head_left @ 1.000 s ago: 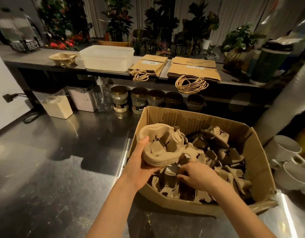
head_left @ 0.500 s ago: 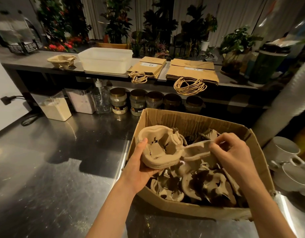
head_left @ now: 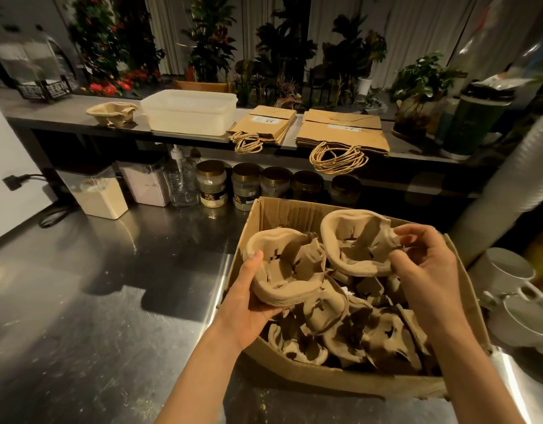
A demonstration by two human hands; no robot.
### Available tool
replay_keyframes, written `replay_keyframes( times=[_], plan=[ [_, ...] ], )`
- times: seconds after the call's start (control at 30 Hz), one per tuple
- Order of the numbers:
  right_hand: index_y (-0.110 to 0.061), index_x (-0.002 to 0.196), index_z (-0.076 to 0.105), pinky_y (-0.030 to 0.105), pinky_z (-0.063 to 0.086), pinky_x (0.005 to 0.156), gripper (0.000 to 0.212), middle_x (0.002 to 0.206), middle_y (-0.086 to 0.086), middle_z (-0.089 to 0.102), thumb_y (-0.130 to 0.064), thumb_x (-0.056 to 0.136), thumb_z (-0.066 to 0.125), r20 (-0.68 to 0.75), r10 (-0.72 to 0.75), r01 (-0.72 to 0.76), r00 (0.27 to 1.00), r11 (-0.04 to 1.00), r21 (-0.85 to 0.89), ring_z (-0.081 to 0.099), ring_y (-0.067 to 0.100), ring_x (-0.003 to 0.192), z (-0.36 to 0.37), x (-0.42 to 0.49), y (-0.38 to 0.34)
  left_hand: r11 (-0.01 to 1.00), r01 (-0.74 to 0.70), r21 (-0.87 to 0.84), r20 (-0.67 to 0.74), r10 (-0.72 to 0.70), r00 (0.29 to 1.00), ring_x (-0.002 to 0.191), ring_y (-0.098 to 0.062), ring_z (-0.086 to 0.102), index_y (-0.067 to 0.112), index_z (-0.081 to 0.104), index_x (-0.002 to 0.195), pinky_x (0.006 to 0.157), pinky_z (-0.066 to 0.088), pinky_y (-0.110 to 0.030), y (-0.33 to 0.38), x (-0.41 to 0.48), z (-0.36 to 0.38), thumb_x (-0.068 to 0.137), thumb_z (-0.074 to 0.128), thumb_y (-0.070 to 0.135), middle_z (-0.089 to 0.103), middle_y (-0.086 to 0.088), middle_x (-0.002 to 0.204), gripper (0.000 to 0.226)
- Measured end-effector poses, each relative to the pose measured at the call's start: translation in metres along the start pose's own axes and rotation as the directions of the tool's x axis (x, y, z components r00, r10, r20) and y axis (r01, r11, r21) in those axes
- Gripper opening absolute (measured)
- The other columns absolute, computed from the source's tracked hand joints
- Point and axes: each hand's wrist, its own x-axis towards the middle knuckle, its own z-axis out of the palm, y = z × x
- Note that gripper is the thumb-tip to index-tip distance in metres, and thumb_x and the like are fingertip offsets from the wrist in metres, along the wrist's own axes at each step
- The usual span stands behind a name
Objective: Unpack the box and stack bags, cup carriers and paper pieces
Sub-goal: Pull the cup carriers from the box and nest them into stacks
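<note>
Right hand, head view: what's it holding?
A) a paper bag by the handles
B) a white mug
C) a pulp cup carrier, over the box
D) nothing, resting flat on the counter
C: the right hand pinches the rim of a cup carrier above the open cardboard box, while the left hand grips a second carrier beside it.

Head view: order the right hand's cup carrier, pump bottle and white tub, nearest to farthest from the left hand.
1. Cup carrier in the right hand, just alongside.
2. Pump bottle, at the counter's back.
3. White tub, on the raised shelf behind.
</note>
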Motion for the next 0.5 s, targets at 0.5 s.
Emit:
replay_keyframes(
  times=[0.5],
  plan=[
    [-0.033,0.105,0.064,0.035,0.059,0.077,0.028,0.109,-0.004,0.062,-0.011,0.089,0.061,0.217,0.068,-0.081,0.974,0.995,0.055,0.065,0.012,0.094,0.064,-0.02,-0.004,0.999,0.032,0.034,0.054,-0.034,0.998,0.099,-0.029,0.071,0.027,0.06,0.12,0.08,0.058,-0.047,0.0,0.0,-0.004,0.056,0.084,0.054,0.072,-0.01,0.113,0.074]
  ],
)
